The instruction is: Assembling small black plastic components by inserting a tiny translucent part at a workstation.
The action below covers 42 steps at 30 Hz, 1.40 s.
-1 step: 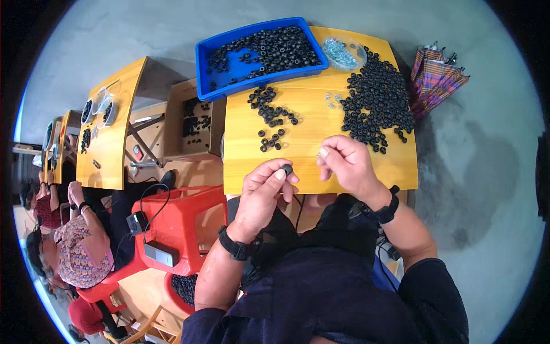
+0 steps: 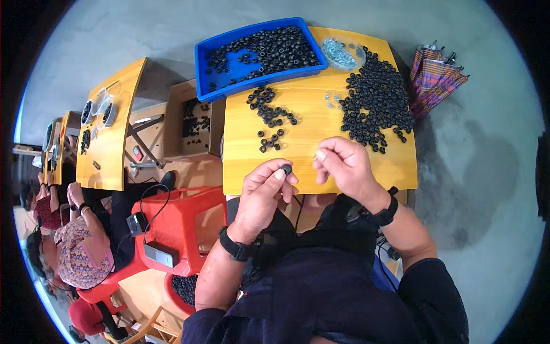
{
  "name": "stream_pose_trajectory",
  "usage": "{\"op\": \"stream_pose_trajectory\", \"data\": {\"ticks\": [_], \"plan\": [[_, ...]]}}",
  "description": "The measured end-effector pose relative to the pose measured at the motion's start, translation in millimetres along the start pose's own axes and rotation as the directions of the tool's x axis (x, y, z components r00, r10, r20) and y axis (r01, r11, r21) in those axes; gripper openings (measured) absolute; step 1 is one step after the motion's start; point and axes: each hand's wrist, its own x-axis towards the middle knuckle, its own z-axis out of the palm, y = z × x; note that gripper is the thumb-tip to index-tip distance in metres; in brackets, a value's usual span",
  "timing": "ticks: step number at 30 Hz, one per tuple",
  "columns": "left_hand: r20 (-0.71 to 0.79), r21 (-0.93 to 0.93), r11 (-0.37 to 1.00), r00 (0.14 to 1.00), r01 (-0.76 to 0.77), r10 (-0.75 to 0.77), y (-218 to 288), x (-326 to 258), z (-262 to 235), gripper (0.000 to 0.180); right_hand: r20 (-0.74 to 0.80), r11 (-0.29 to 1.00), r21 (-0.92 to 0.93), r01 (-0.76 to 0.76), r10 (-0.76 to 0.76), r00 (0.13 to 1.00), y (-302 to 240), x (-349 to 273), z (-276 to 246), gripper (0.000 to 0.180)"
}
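My left hand point(image 2: 266, 189) is closed at the table's front edge, pinching a small black ring-shaped part point(image 2: 287, 169) between thumb and fingertips. Just to its right, my right hand point(image 2: 344, 163) is pinched above the table, with a tiny pale, silvery piece at its fingertips, too small to make out. The two hands are apart. Beyond my left hand lies a loose group of black ring-shaped parts point(image 2: 277, 116). A dense spread of similar small black parts point(image 2: 375, 97) covers the right side. Several tiny silvery metal pieces point(image 2: 332, 98) lie between these groups.
A blue tray point(image 2: 203, 71) of black parts and a clear round tub point(image 2: 361, 55) of silvery pieces stand at the table's point(image 2: 275, 180) far side. Right is a folded plaid umbrella point(image 2: 435, 80); left are a cardboard box point(image 2: 175, 129), red stool point(image 2: 177, 229) and people at other tables.
My right hand has shifted slightly left, toward my left hand. The left hand keeps its pinch on the black ring-shaped part.
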Motion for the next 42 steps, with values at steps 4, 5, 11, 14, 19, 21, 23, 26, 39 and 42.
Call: {"op": "stream_pose_trajectory", "data": {"ticks": [4, 5, 11, 14, 19, 21, 23, 26, 39, 42], "plan": [[-0.003, -0.050, 0.999, 1.000, 0.016, -0.016, 2, 0, 5, 0.021, 0.087, 0.981, 0.191, 0.045, -0.063, 0.994, -15, -7, 15, 0.013], [0.030, -0.066, 0.998, 1.000, 0.012, -0.010, 2, 0, 4, 0.021, 0.096, 0.970, 0.239, 0.037, -0.062, 0.993, -16, -7, 18, 0.013], [0.050, -0.164, 0.986, 0.998, 0.033, -0.026, 2, -4, 8, 0.021, 0.124, 0.984, 0.176, 0.020, -0.042, 0.991, -14, -6, 27, 0.013], [0.044, -0.181, 0.983, 0.999, 0.034, -0.027, 4, -5, 13, 0.021, 0.128, 0.989, 0.142, 0.027, -0.046, 0.991, -13, -5, 29, 0.013], [0.028, -0.137, 0.990, 0.999, 0.022, -0.018, 1, -4, 3, 0.022, 0.119, 0.994, 0.099, 0.040, -0.052, 0.992, -16, -4, 33, 0.014], [-0.014, 0.051, 0.998, 1.000, 0.025, -0.024, 3, -4, 0, 0.022, 0.131, 0.997, 0.073, 0.027, -0.036, 0.991, -13, -4, 35, 0.014], [-0.021, 0.103, 0.994, 1.000, 0.021, -0.019, 4, -4, -1, 0.021, 0.137, 0.998, 0.051, 0.031, -0.037, 0.990, -12, -3, 36, 0.014], [0.002, 0.201, 0.980, 1.000, 0.011, -0.011, 9, -3, -6, 0.022, 0.156, 0.999, 0.013, 0.032, -0.033, 0.987, -12, -1, 36, 0.014], [0.190, 0.512, 0.858, 0.970, 0.033, -0.150, 35, -2, -8, 0.027, 0.257, 0.999, -0.038, -0.026, 0.035, 0.966, -21, -2, 34, 0.013], [0.222, 0.561, 0.828, 0.961, 0.011, -0.164, 34, -3, -12, 0.026, 0.301, 0.994, -0.084, -0.073, 0.096, 0.949, -22, -2, 33, 0.012]]}}
